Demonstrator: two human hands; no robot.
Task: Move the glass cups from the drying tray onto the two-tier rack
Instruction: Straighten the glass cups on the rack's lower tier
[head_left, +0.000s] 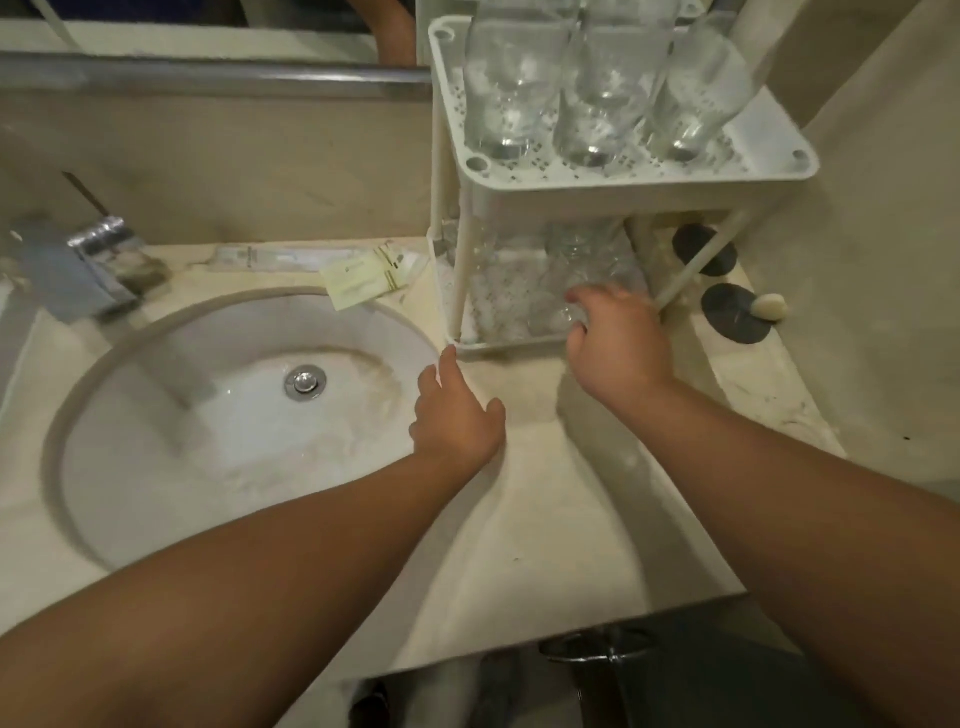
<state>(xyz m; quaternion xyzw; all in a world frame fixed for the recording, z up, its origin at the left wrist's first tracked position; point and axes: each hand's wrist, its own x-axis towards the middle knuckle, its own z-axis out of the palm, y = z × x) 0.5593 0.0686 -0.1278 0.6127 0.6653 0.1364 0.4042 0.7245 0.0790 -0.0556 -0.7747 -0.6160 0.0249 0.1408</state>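
A white two-tier rack (623, 195) stands on the counter to the right of the sink. Several clear glass cups (597, 93) stand on its top tier. More glass cups (576, 254) sit blurred on the lower tier. My right hand (615, 345) reaches into the front of the lower tier, fingers curled around a glass cup (556, 312) there. My left hand (457, 410) hovers over the counter by the rack's front left corner, fingers apart and holding nothing. No separate drying tray is in view.
A round white sink (156, 415) with a chrome drain fills the left. A chrome faucet (98, 265) stands behind it. Small packets (363, 278) lie on the counter behind the basin. Two dark round coasters (732, 312) and a pale pebble-like object (771, 306) sit right of the rack.
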